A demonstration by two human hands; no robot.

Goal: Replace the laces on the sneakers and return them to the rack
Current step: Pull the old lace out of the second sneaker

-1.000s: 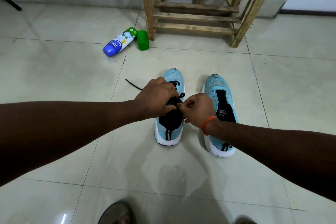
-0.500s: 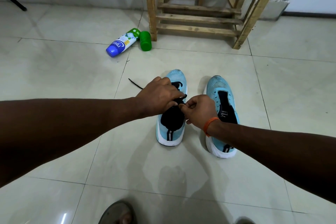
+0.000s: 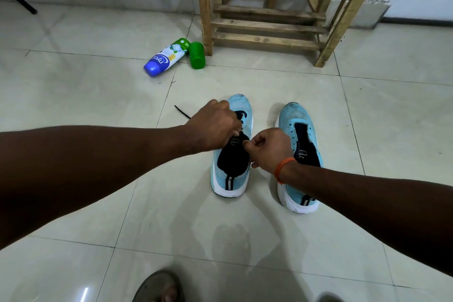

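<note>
Left sneaker point(image 3: 230, 174) and right sneaker point(image 3: 302, 152) sit side by side on open floor point(image 3: 245, 240), clear of the rack point(image 3: 269, 26). Left hand point(image 3: 215, 127) is curled on the left sneaker's lace point(image 3: 182, 112), whose tail pokes out left. Right hand point(image 3: 268, 148) pinches at the tongue edge; on what, can't tell. Bottle point(image 3: 166, 59) lies by the rack leg. Hands were touching earlier, now slightly apart.

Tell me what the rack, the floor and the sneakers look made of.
Rack: bare, unfinished wood, with visible grain and knots. Floor: glazed tile, probably ceramic; it is glossy, with reflections and grout lines. Sneakers: the light blue uppers look like matte knit fabric; the white soles are likely foam or rubber.
</note>
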